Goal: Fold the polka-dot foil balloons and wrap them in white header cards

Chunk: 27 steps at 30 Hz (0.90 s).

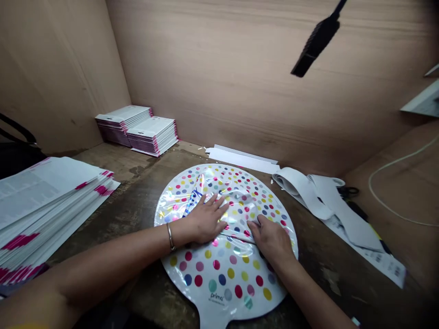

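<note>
A flat foil balloon (230, 274) with coloured dots lies on the table, its neck toward me and the word "prima" near the bottom. On top of it rests a folded, shiny dotted foil piece (236, 208) with blue lettering at its left side. My left hand (206, 219), a bangle at its wrist, presses down on this folded piece with fingers spread. At the piece's right lower edge, my right hand (272, 237) has its thumb and fingers closed on the foil. Whether the folded piece is joined to the balloon beneath cannot be told.
Stacks of white and pink printed cards stand at the back left (152, 130) and near left (51, 205). White paper strips (243, 157) lie along the back board. Right of the balloon are a curled label strip (343, 210) and dark scissors (351, 191). A black object (315, 45) hangs above.
</note>
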Available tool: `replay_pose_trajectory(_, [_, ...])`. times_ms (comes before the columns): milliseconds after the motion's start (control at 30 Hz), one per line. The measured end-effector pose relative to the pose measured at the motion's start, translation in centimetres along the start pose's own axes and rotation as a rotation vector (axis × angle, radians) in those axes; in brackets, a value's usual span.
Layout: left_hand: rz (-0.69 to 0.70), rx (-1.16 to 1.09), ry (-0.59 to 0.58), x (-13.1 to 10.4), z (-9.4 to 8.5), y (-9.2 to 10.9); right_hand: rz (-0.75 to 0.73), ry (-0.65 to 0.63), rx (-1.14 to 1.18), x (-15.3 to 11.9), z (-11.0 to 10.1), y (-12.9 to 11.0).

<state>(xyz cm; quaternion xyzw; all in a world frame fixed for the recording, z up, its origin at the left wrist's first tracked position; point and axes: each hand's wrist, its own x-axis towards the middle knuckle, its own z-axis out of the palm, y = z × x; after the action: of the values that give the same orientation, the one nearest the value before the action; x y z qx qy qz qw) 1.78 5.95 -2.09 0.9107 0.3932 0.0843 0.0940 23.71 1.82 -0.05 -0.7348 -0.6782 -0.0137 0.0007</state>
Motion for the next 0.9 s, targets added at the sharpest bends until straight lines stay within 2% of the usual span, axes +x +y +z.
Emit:
replay_pose_trajectory(67, [-0.018, -0.005, -0.038, -0.1, 1.5, 0.0, -0.023, 0.119, -0.008, -0.4, -0.5, -0.1])
replay_pose_trajectory(133, [-0.022, -0.002, -0.041, -0.4, 2.3, -0.1, -0.136, 0.243, 0.018, -1.3, -0.6, -0.9])
replay_pose_trajectory(167, [-0.021, 0.001, -0.042, -0.5, 2.3, -0.2, -0.232, 0.236, 0.05, -1.9, -0.4, -1.5])
replay_pose_trajectory(233, [-0.027, 0.005, -0.045, -0.6, 2.1, -0.2, -0.413, 0.047, 0.122, -3.1, 0.2, -2.2])
replay_pose_trajectory(267, [-0.032, 0.005, -0.047, -0.6, 2.0, -0.2, -0.443, -0.072, 0.144, -3.6, 0.5, -2.1])
replay_pose_trajectory(333, [-0.044, -0.001, -0.055, -0.5, 1.7, -0.2, -0.329, -0.192, 0.136, -3.9, 0.9, -0.8])
replay_pose_trajectory(400, [-0.058, -0.01, -0.064, -0.4, 1.5, -0.1, -0.14, -0.144, 0.08, -3.2, 0.6, 1.2])
replay_pose_trajectory(467, [-0.064, -0.015, -0.069, -0.4, 1.6, 0.2, -0.104, 0.04, 0.062, -2.1, 0.0, 2.1])
replay_pose_trajectory(533, [-0.067, -0.011, -0.067, -0.6, 1.8, 0.7, -0.227, 0.158, 0.115, -1.0, -0.4, 1.0])
replay_pose_trajectory(567, [-0.071, -0.007, -0.063, -0.6, 1.9, 0.8, -0.309, 0.14, 0.149, -0.7, -0.4, -0.1])
replay_pose_trajectory(633, [-0.082, -0.001, -0.063, -0.7, 1.8, 0.7, -0.427, -0.013, 0.189, -0.5, 0.1, -2.6])
replay_pose_trajectory(733, [-0.159, 0.012, -0.087, -0.4, 0.6, -1.8, -0.428, -0.157, 0.203, -0.6, 1.0, -4.9])
replay_pose_trajectory(833, [-0.34, 0.05, -0.053, 0.2, -1.7, -6.0, -0.374, -0.209, 0.223, -0.8, 1.0, -4.9])
replay_pose_trajectory(900, [-0.462, 0.073, -0.002, 0.1, -2.8, -7.6, -0.36, -0.244, 0.233, -0.8, 0.7, -4.5])
